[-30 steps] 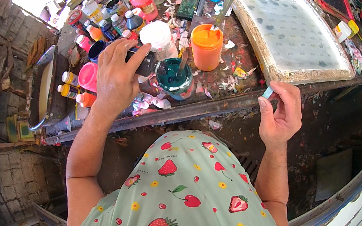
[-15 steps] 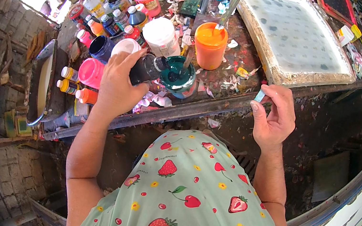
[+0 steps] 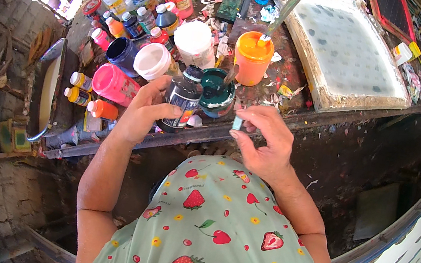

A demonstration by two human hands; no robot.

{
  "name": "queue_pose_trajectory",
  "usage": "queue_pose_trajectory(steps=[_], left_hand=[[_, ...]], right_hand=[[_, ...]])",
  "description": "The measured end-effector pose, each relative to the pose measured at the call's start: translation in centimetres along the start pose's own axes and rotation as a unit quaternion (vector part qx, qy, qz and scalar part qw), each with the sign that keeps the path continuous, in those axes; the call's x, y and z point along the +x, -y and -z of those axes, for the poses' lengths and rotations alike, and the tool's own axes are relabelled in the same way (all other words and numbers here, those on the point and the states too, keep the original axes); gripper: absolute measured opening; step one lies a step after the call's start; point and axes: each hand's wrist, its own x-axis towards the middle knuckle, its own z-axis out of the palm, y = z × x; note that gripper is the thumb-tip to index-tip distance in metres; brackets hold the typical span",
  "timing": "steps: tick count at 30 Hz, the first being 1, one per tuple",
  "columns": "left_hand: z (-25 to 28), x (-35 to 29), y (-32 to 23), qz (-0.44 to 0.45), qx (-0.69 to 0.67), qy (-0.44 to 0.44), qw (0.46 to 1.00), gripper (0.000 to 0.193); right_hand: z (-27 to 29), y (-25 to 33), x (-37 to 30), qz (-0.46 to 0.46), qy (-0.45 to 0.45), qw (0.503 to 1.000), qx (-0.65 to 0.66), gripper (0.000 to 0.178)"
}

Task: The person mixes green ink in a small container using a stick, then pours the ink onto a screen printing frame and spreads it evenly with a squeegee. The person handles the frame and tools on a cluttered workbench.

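Observation:
My left hand (image 3: 144, 108) is wrapped round a dark bottle (image 3: 181, 101) with a printed label, held upright above the table's front edge. Its black neck looks uncapped. Behind the bottle stands a pot of dark green paint (image 3: 216, 92) with a stick leaning in it. Between thumb and fingertips, my right hand (image 3: 267, 144) pinches a small pale-blue bottle cap (image 3: 237, 121), a short way right of the bottle and apart from it. Just beyond is an orange paint pot (image 3: 252, 60) with a paint-smeared stirring stick (image 3: 287, 11) standing in it.
Left of the bottle crowd several paint containers, among them a pink tub (image 3: 114, 83), a white tub (image 3: 152, 61) and an orange bottle (image 3: 102, 109). A wood-framed printing screen (image 3: 343, 48) lies at the right. Paper scraps litter the table (image 3: 275, 114).
The dark bottle, earlier tipped over the green pot, is now upright and nearer me. My right hand has moved left with the cap, close to the bottle.

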Motion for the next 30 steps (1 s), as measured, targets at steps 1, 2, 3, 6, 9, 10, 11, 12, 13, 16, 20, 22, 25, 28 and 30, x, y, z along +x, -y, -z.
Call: queue_pose_trajectory(steps=[1, 2, 3, 6, 9, 10, 11, 12, 13, 16, 20, 22, 25, 28, 30], left_hand=[[0.0, -0.2, 0.0, -0.013, 0.005, 0.01, 1.0, 0.059], [0.4, -0.5, 0.0, 0.004, -0.004, 0.028, 1.0, 0.068], [0.4, -1.0, -0.1, 0.003, 0.006, 0.04, 0.999, 0.072], [0.9, -2.2, 0.0, -0.002, 0.045, 0.078, 0.996, 0.085], [1.4, -3.1, 0.4, -0.06, 0.142, 0.089, 0.984, 0.079], [2.0, -3.4, 1.1, -0.057, 0.125, 0.089, 0.987, 0.08], [2.6, -3.5, 1.2, -0.09, 0.169, 0.09, 0.977, 0.08], [3.3, -3.6, 1.2, -0.123, 0.213, 0.089, 0.965, 0.081], [3.8, -3.8, 1.3, -0.154, 0.257, 0.087, 0.95, 0.082], [5.0, -4.9, 1.8, -0.184, 0.318, 0.068, 0.928, 0.084], [6.9, -6.0, 3.5, -0.224, 0.347, 0.035, 0.91, 0.085], [7.3, -6.6, 3.7, -0.205, 0.35, 0.02, 0.914, 0.087], [7.9, -7.4, 5.2, -0.225, 0.365, -0.022, 0.903, 0.087], [8.4, -7.7, 7.4, -0.263, 0.361, -0.074, 0.892, 0.085], [8.9, -7.6, 8.6, -0.265, 0.358, -0.109, 0.888, 0.081]], right_hand=[[-0.7, 0.2, 0.2, 0.0, 0.001, 1.0, 0.007, 0.043], [-1.3, 0.4, 0.7, 0.017, -0.001, 1.0, 0.013, 0.043], [-1.7, 0.6, 1.2, 0.024, 0.001, 1.0, 0.012, 0.043], [-2.7, 1.7, 2.4, 0.02, 0.012, 1.0, 0.015, 0.041], [-3.6, 1.8, 3.5, 0.046, 0.055, 0.997, 0.012, 0.046], [-3.7, 1.9, 4.0, 0.061, 0.078, 0.995, 0.001, 0.047], [-3.8, 2.0, 4.6, 0.076, 0.101, 0.992, -0.009, 0.049], [-4.0, 2.1, 4.9, 0.092, 0.125, 0.988, -0.017, 0.051], [-4.2, 2.1, 5.1, 0.097, 0.147, 0.984, -0.023, 0.051], [-5.3, 2.2, 5.9, 0.112, 0.209, 0.97, -0.042, 0.05], [-7.1, 2.3, 6.7, 0.137, 0.276, 0.949, -0.071, 0.046], [-8.0, 2.5, 7.1, 0.154, 0.302, 0.936, -0.093, 0.045], [-9.7, 2.4, 7.1, 0.158, 0.324, 0.928, -0.093, 0.044], [-11.3, 2.5, 7.7, 0.164, 0.356, 0.915, -0.099, 0.042], [-12.4, 2.6, 8.3, 0.172, 0.371, 0.905, -0.112, 0.043]])
